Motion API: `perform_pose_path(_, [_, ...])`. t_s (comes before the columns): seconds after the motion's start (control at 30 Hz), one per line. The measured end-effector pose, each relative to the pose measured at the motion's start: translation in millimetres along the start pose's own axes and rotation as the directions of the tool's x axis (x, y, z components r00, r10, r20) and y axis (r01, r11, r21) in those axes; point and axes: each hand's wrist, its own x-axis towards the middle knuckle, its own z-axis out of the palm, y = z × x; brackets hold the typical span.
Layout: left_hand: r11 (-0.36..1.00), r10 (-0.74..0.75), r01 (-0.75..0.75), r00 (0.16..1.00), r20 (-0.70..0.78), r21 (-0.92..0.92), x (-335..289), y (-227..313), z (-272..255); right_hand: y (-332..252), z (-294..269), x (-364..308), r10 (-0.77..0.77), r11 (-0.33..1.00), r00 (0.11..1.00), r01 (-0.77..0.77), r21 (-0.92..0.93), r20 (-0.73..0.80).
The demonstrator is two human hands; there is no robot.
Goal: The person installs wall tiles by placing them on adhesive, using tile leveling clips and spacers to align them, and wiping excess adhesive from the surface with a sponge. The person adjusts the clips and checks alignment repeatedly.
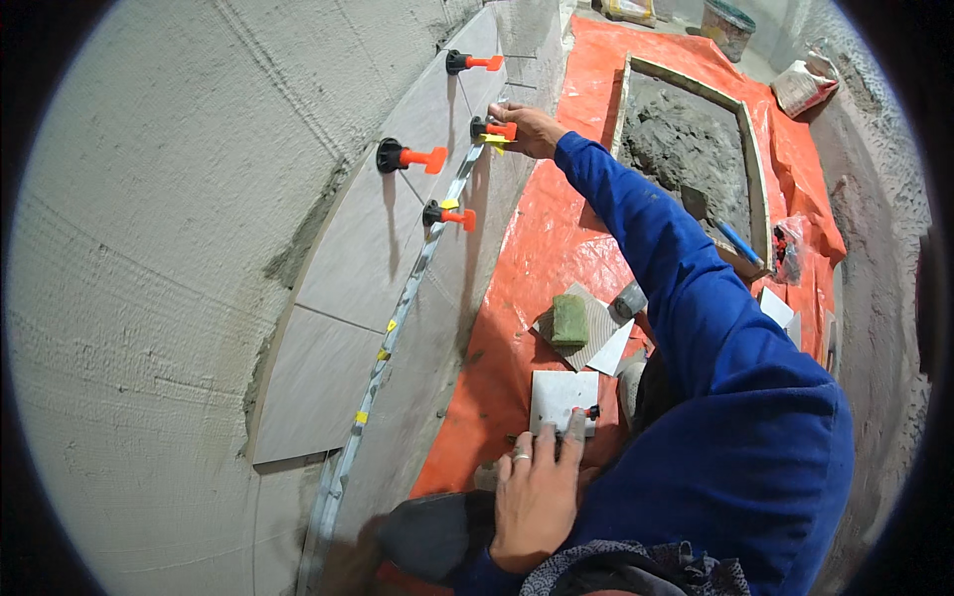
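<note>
At the wall, my right hand has its fingers closed round a tile leveling clip with a black base and an orange handle. A yellow wedge sits just under that clip. My left hand, ringed and palm down, has its fingers stretched out. Its fingertips reach over a small white tile piece, close to a loose red-and-black clip. Large grey tiles line the wall, with more leveling clips along their joints. Below them runs a metal strip with several yellow wedges.
An orange sheet covers the floor. On it stand a shallow trough of grey mortar, a blue-handled tool, a green sponge on a tile offcut, and a clear bag. A bucket and a sack stand farther off.
</note>
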Motion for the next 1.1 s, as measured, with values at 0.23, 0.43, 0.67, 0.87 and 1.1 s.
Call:
perform_pose_path(0.23, [0.96,0.261,-0.259,0.965,-0.008,0.104,-29,-13,1,-10,2,-35,-0.038,0.986,0.963,-0.007,-0.167,-0.267])
perform_pose_path(0.43, [0.927,0.373,-0.371,0.927,-0.044,0.057,-48,-36,-5,-22,8,-59,-0.123,0.95,0.889,-0.022,-0.31,-0.442])
perform_pose_path(0.67, [0.913,0.404,-0.407,0.912,-0.062,-0.038,-59,-52,-10,-38,8,-56,-0.28,0.87,0.813,-0.009,-0.493,-0.51])
perform_pose_path(0.87, [0.929,0.327,-0.336,0.942,-0.078,-0.153,-60,-70,-9,-90,20,-50,-0.409,0.784,0.825,0.099,-0.612,-0.391])
perform_pose_path(1.1, [0.93,0.328,-0.344,0.936,-0.128,-0.127,-52,-78,-1,-128,45,-38,-0.447,0.678,0.848,0.114,-0.726,-0.284])
